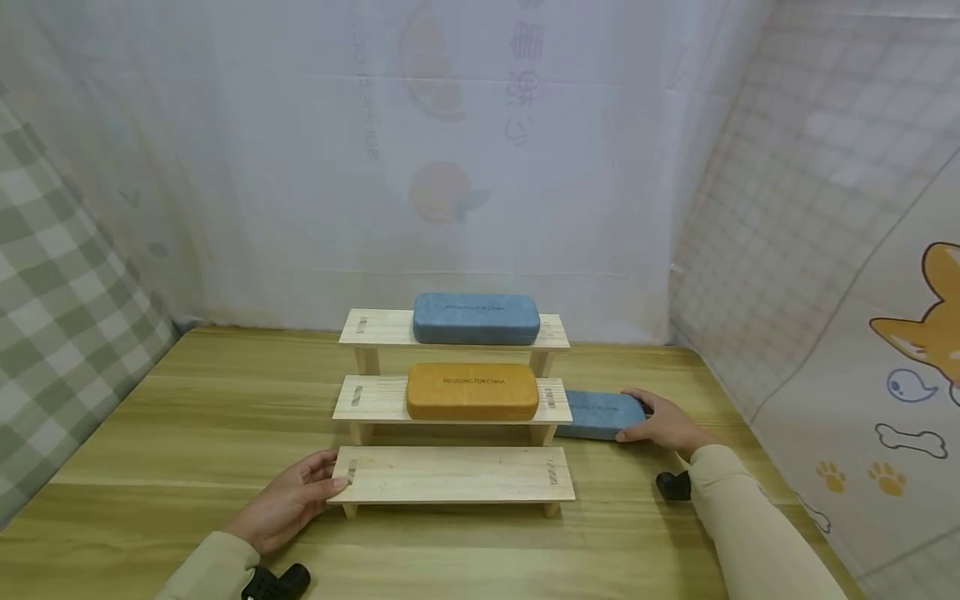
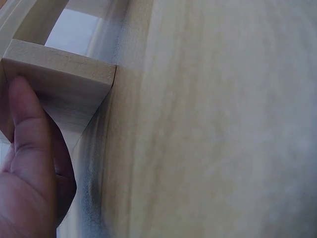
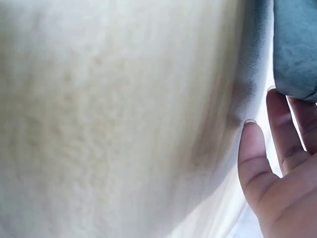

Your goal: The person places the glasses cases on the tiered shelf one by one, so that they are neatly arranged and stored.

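A three-tier wooden display stand (image 1: pixel 450 475) stands on the table. My left hand (image 1: pixel 288 500) grips the left end of its lowest shelf, thumb over the top edge. In the left wrist view, a finger of the left hand (image 2: pixel 32 148) lies against the pale wood of the stand (image 2: pixel 64 74). To the right of the stand lies a blue case (image 1: pixel 600 414), its left end partly hidden behind the middle shelf. My right hand (image 1: pixel 663 425) is at its right end, thumb and fingers spread. The right wrist view shows fingertips (image 3: pixel 280 96) right at the case's (image 3: pixel 295 49) edge, with the thumb apart.
Another blue case (image 1: pixel 476 319) sits on the top shelf, and a yellow-orange case (image 1: pixel 472 392) with dark lettering on the middle one. A pale printed curtain (image 1: pixel 300 183) hangs behind the wood-grain table (image 1: pixel 225 400). Patterned cloth (image 1: pixel 825 333) borders the right side, green checked cloth (image 1: pixel 60 292) the left.
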Demonstrator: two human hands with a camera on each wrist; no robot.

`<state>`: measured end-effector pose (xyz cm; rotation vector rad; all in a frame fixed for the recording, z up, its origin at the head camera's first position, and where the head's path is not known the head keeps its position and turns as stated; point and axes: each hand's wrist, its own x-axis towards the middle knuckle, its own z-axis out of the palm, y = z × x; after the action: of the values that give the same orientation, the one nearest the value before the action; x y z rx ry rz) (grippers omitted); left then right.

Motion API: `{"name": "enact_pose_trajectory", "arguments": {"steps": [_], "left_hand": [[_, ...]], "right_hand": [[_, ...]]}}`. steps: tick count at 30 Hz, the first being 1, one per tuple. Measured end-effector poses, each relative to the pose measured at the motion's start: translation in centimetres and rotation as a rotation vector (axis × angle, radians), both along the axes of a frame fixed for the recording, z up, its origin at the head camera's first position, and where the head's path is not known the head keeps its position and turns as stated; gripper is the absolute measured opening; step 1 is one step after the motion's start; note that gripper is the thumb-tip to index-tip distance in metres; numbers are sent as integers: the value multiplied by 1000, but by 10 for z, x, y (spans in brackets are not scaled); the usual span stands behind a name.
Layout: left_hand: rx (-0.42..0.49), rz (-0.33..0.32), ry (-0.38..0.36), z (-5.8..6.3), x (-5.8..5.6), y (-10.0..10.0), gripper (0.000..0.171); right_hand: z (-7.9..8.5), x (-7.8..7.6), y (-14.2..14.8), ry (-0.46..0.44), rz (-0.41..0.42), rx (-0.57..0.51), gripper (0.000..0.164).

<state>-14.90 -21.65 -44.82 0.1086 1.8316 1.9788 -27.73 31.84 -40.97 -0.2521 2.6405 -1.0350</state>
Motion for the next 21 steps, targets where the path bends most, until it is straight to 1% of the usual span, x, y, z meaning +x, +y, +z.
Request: {"name": "enact_pose_trajectory", "arguments": {"steps": [3,7,15,21], "left_hand": [[0,2,-1,1,0,0,77],[-3,7,-3,2,0,0,77],[-9,12,3,3,1,1,77],[-7,14,3,2,1,2,78]], "right_hand": [[1,2,0,6,-5,-25,93],[2,5,3,30,-17,-27,92],[5,10,11,5,-58,-67,94],[9,17,16,23,-66,-64,92]]}}
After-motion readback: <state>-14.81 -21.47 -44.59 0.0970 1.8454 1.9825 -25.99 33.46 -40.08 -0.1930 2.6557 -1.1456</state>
